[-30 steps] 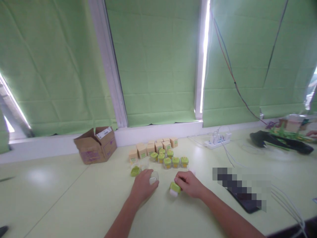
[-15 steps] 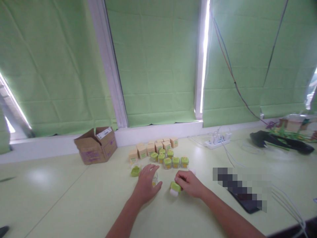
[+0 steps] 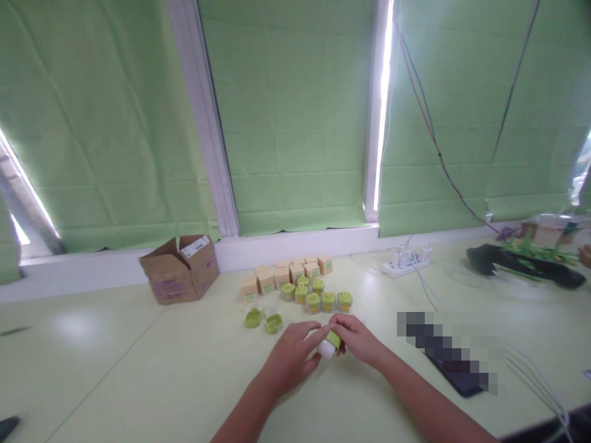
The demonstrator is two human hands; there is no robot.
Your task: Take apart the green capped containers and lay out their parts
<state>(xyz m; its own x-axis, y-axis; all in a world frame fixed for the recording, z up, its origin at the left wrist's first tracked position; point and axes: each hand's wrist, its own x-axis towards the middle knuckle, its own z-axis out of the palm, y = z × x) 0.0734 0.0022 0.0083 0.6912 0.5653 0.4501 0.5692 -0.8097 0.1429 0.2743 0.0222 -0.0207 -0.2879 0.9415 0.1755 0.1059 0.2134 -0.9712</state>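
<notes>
Fingers of both hands meet on one small jar (image 3: 329,345), white-bodied with a green lid, lying tipped on its side just above the table (image 3: 138,381). The right hand (image 3: 357,338) closes around the lidded end; the left hand (image 3: 290,357) pinches the pale end with fingertips only. That shallow pinch is the weak spot: the jar looks smooth and rounded, so a twist or pull could let it squirt out and roll across the table, and if the lid comes away abruptly anything inside may spill. Whether it holds anything I cannot tell, since the hands cover most of it.

Just left of the hands lie two loose green lids (image 3: 263,320), open side up and apparently empty, with what may be a clear jar body behind them, though the view is too soft to be sure. Beyond stand the closed green-lidded jars (image 3: 318,296) in a tight cluster, close enough that a slipping jar could knock them over. Behind those sits a row of small tan boxes (image 3: 281,274), shut. Further left, a cardboard carton (image 3: 178,271) has its flaps open; its inside is not visible.
</notes>
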